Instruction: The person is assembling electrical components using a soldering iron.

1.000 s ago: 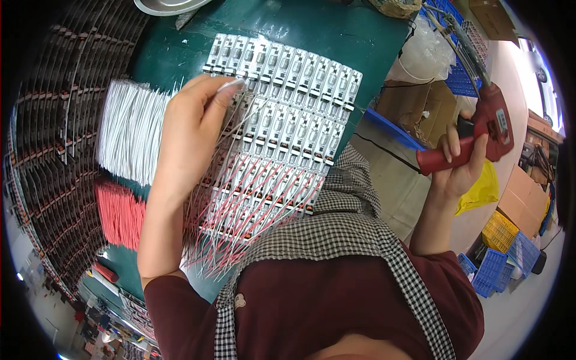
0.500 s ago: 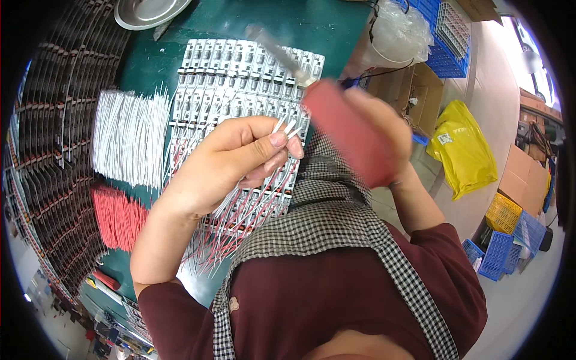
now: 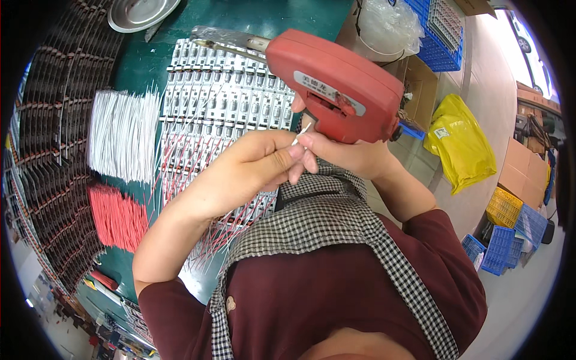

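One white wire (image 3: 308, 127) is pinched by the left hand (image 3: 261, 159), beside the thumb of the right hand (image 3: 354, 157), which grips a red soldering gun (image 3: 342, 66); hot and dipped carelessly, it could scorch circuit boards (image 3: 252, 93) beyond both hands.

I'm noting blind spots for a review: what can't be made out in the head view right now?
- Number of white wires pinched in the left hand: head view, too small and partly covered by fingers.
- Most of the right hand's fingers: head view, behind the red soldering gun.
- Some circuit boards: head view, behind the left hand and forearm.
- Metal bowl's far side: head view, cut off by the upper edge.
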Demonstrator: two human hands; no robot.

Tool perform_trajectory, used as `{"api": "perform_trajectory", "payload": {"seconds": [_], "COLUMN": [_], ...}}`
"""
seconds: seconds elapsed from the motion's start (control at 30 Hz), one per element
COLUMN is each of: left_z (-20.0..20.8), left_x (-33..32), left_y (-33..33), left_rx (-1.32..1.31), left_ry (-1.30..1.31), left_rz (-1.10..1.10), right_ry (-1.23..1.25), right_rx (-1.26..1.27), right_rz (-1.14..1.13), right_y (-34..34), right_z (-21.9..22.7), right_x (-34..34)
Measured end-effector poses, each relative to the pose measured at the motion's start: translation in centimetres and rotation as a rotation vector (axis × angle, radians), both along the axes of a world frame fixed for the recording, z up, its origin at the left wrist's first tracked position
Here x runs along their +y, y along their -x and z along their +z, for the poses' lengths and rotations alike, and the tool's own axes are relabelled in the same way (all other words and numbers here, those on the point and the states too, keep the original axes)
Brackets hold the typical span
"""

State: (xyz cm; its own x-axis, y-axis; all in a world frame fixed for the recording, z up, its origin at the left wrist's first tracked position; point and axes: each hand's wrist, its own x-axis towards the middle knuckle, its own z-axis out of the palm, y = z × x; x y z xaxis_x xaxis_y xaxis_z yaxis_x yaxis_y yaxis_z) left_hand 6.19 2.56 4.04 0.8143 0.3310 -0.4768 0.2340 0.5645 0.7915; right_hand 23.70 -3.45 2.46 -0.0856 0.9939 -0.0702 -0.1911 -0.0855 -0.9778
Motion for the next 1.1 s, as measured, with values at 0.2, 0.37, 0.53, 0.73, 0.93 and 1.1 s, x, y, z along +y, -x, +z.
{"api": "perform_trajectory", "payload": {"seconds": [0.2, 0.37, 0.53, 0.73, 0.93, 1.1], "left_z": [0.4, 0.3, -0.2, -0.7, -0.8, -1.1], "left_x": [0.5, -0.6, 0.2, 0.0, -0.5, -1.0], "left_y": [0.0, -0.3, 0.3, 0.5, 0.5, 0.3], "left_rx": [-0.047, -0.02, -0.058, -0.081, -0.085, -0.098], "left_ry": [0.098, 0.065, 0.038, 0.18, 0.18, 0.02], "left_rz": [-0.171, 0.124, 0.078, 0.055, 0.106, 0.176], "right_ry": [0.099, -0.241, -0.089, -0.086, -0.097, -0.11], "right_rx": [0.044, -0.21, -0.084, -0.109, -0.179, -0.228], "right_rz": [0.12, -0.002, 0.019, 0.004, -0.019, -0.024], "right_y": [-0.3, 0.0, 0.0, 0.1, -0.5, -1.1], "right_z": [0.0, -1.5, -1.1, -1.1, -0.7, -0.5], "right_x": [-0.3, -0.3, -0.7, -0.9, -1.0, -0.8]}}
